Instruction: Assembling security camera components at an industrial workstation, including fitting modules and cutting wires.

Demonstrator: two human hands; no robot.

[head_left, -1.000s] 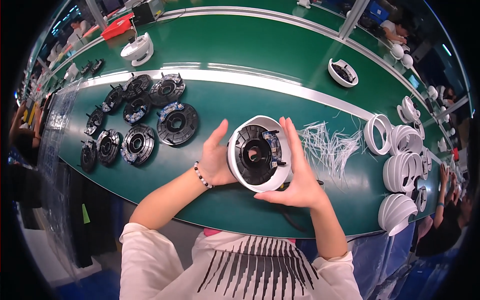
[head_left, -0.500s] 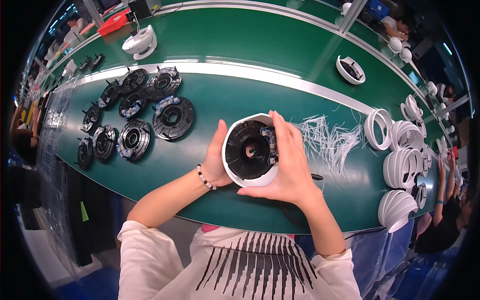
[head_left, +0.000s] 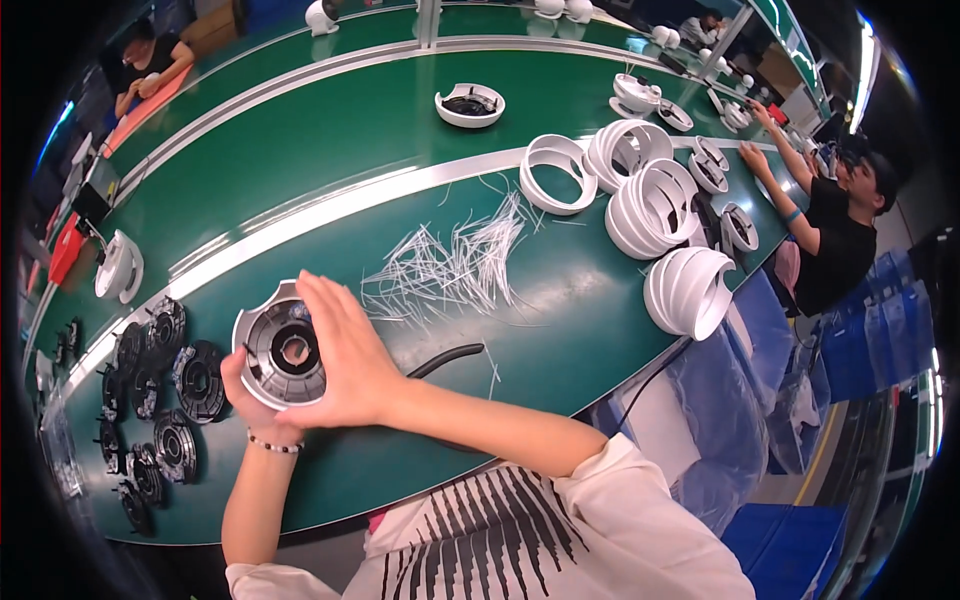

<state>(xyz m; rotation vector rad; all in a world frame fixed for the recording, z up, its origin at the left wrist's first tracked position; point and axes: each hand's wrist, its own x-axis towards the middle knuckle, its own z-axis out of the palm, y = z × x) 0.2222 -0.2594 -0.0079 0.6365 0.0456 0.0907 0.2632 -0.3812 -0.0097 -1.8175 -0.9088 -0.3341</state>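
The round white housing (head_left: 280,350) sits between both hands, held just above the near edge of the green bench (head_left: 330,150), at the person's left front. The left hand (head_left: 245,395) cups it from below and behind, thumb against the lower rim. The right hand (head_left: 345,365) lies over its right side, fingers extended flat along the rim and closed against the shell. Both hands are closed on the housing.

The housing is a shallow dome shell of smooth white plastic, open face toward the camera. Inside is a dark grey, ribbed, circular insert with a central round hole. A notch is cut in the upper rim.

To the left on the bench lie black circular parts (head_left: 165,385) of ribbed, gear-like form, laid in a loose group. Just right of the hands a black cable (head_left: 445,358) runs across the bench. Beyond it lies a scattered heap of thin white strips (head_left: 455,265). Farther right stand stacks of white rings (head_left: 650,205).
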